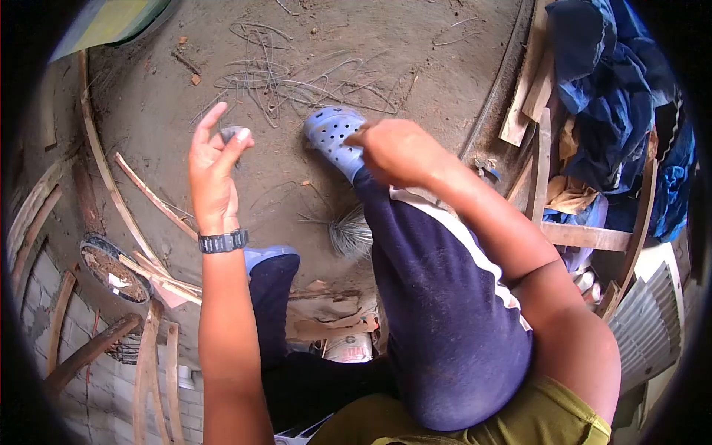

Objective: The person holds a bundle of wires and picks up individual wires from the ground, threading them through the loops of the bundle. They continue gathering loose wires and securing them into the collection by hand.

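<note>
My left hand (pixel 216 159), with a dark watch (pixel 223 242) on the wrist, is raised over the dirt floor. Its index finger points up, while the thumb presses on a small grey thing (pixel 231 136) whose kind I cannot make out. Above the blue clog (pixel 335 137) on my right foot, my right hand (pixel 400 152) is curled closed and slightly blurred; whatever it may hold is hidden. A bundle of thin grey wires (pixel 350 234) lies between my feet. Loose tangled wire (pixel 274 83) is spread on the ground ahead of both hands.
Wooden strips (pixel 104 163) and a round pan (pixel 115 268) of brown material are on the left. To the right are planks (pixel 528 93), dark blue cloth (pixel 604 96), a wooden frame (pixel 586 236) and corrugated sheet metal (pixel 653 319). A printed sack (pixel 347 348) lies below me.
</note>
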The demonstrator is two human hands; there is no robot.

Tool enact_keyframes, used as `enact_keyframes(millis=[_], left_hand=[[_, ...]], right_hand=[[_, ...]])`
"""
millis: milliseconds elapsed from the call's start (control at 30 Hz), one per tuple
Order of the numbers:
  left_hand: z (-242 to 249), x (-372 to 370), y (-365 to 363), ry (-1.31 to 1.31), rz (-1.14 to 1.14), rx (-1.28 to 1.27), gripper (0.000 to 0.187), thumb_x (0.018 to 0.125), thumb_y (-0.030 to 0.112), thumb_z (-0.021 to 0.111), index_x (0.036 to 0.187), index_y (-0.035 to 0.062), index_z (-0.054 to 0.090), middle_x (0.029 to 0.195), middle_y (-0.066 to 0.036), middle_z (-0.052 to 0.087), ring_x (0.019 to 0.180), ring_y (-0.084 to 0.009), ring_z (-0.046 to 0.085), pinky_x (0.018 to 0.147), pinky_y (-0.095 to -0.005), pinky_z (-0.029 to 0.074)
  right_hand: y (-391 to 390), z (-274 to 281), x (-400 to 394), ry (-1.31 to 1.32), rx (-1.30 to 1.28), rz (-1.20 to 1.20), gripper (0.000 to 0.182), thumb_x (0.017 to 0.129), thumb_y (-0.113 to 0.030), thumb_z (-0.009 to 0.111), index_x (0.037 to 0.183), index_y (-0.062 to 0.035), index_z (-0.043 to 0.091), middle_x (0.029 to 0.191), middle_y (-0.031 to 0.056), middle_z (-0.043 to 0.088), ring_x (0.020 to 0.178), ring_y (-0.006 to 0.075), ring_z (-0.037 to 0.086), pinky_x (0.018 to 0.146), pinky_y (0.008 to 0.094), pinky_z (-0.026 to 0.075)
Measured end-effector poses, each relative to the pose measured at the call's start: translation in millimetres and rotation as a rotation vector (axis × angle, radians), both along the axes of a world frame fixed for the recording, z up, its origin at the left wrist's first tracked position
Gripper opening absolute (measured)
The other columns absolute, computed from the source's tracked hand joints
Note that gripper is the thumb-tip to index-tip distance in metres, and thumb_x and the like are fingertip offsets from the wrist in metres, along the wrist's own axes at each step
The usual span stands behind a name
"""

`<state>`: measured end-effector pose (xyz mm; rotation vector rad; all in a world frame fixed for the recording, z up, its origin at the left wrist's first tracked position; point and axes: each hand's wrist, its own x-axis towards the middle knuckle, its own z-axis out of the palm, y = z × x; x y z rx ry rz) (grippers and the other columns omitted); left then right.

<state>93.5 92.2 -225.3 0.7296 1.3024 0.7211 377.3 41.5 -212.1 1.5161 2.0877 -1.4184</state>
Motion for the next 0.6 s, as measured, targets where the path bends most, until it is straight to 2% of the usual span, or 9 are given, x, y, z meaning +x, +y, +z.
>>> enact_keyframes(millis=[33, 133, 200, 300, 367, 400, 467, 567, 600], left_hand=[[0.3, 4.5, -1.6, 0.004, -0.061, -0.001, 0.059, 0.092, 0.003, 0.069, 0.146, -0.0002, 0.045, 0.095, -0.006, 0.068, 0.088, -0.0132, 0.064, 0.086, -0.0287, 0.051], [2.9, 28.6, -10.8, -0.106, -0.185, -0.049, 0.057, 0.096, 0.02, 0.07, 0.145, 0.0021, 0.048, 0.098, -0.005, 0.069, 0.093, -0.0132, 0.064, 0.092, -0.0294, 0.048], [0.6, 44.3, -21.4, -0.174, -0.302, -0.068, 0.06, 0.098, 0.042, 0.066, 0.142, 0.0032, 0.052, 0.106, -0.003, 0.068, 0.102, -0.0121, 0.061, 0.095, -0.0293, 0.045], [-0.8, 67.9, -38.9, -0.218, -0.219, -0.131, 0.06, 0.098, 0.046, 0.065, 0.139, 0.0034, 0.054, 0.116, -0.004, 0.066, 0.108, -0.0121, 0.059, 0.096, -0.0288, 0.044], [-3.0, 74.7, -46.9, -0.255, -0.153, -0.165, 0.06, 0.097, 0.043, 0.068, 0.139, 0.0026, 0.052, 0.124, -0.006, 0.065, 0.111, -0.0137, 0.061, 0.095, -0.029, 0.046], [-4.1, 76.4, -51.0, -0.307, -0.13, -0.165, 0.061, 0.094, 0.034, 0.074, 0.14, 0.0023, 0.051, 0.122, -0.007, 0.066, 0.112, -0.0145, 0.061, 0.099, -0.0303, 0.046], [-5.7, 77.1, -56.6, -0.386, -0.124, -0.184, 0.071, 0.083, 0.013, 0.085, 0.142, 0.0028, 0.048, 0.118, -0.006, 0.067, 0.111, -0.0151, 0.063, 0.1, -0.0315, 0.049], [-2.9, 71.0, -64.4, -0.432, -0.229, -0.234, 0.074, 0.08, 0.002, 0.084, 0.143, 0.0031, 0.046, 0.117, -0.005, 0.067, 0.107, -0.0135, 0.065, 0.095, -0.0291, 0.053], [-2.2, 70.5, -66.5, -0.433, -0.23, -0.236, 0.074, 0.08, 0.002, 0.084, 0.143, 0.0031, 0.046, 0.117, -0.005, 0.067, 0.107, -0.0135, 0.065, 0.095, -0.0291, 0.053]], right_hand=[[4.1, 12.9, -8.4, 0.048, -0.056, 0.082, 0.033, 0.084, -0.011, 0.064, 0.116, -0.0071, 0.069, 0.103, 0.0188, 0.072, 0.099, 0.0363, 0.069, 0.087, 0.0464, 0.054], [4.9, 23.6, -25.8, 0.393, -0.064, -0.066, 0.029, 0.082, -0.011, 0.07, 0.108, -0.0062, 0.061, 0.092, 0.0149, 0.071, 0.093, 0.0358, 0.069, 0.081, 0.0451, 0.054], [6.2, 15.7, -26.5, 0.377, 0.008, -0.176, 0.03, 0.081, -0.011, 0.072, 0.108, -0.0059, 0.061, 0.092, 0.0144, 0.072, 0.092, 0.0354, 0.069, 0.081, 0.0447, 0.054], [8.5, 15.4, -22.3, 0.351, 0.072, -0.345, 0.029, 0.081, -0.011, 0.074, 0.105, -0.0042, 0.06, 0.091, 0.0135, 0.072, 0.091, 0.0331, 0.07, 0.08, 0.0433, 0.054], [3.8, 15.4, -21.7, 0.478, 0.011, -0.571, 0.028, 0.082, -0.009, 0.074, 0.106, -0.0025, 0.06, 0.09, 0.0127, 0.073, 0.088, 0.0295, 0.071, 0.08, 0.0404, 0.054], [-0.3, 12.5, -21.4, 0.487, 0.0, -0.6, 0.031, 0.083, -0.004, 0.073, 0.112, -0.0028, 0.061, 0.098, 0.0105, 0.073, 0.088, 0.022, 0.071, 0.08, 0.0356, 0.055], [-4.2, 10.4, -21.0, 0.565, -0.026, -0.692, 0.034, 0.081, -0.002, 0.072, 0.114, -0.0006, 0.06, 0.101, 0.0119, 0.073, 0.091, 0.0227, 0.071, 0.082, 0.0364, 0.055], [-10.8, -1.5, -17.4, 0.712, -0.143, -0.801, 0.039, 0.083, 0.0, 0.072, 0.12, 0.0005, 0.059, 0.112, 0.0101, 0.071, 0.099, 0.0178, 0.068, 0.086, 0.0338, 0.057], [-12.0, -4.1, -16.3, 0.88, -0.399, -0.896, 0.036, 0.085, -0.001, 0.071, 0.119, 0.0002, 0.06, 0.113, 0.0092, 0.07, 0.1, 0.0177, 0.068, 0.087, 0.0331, 0.057]])
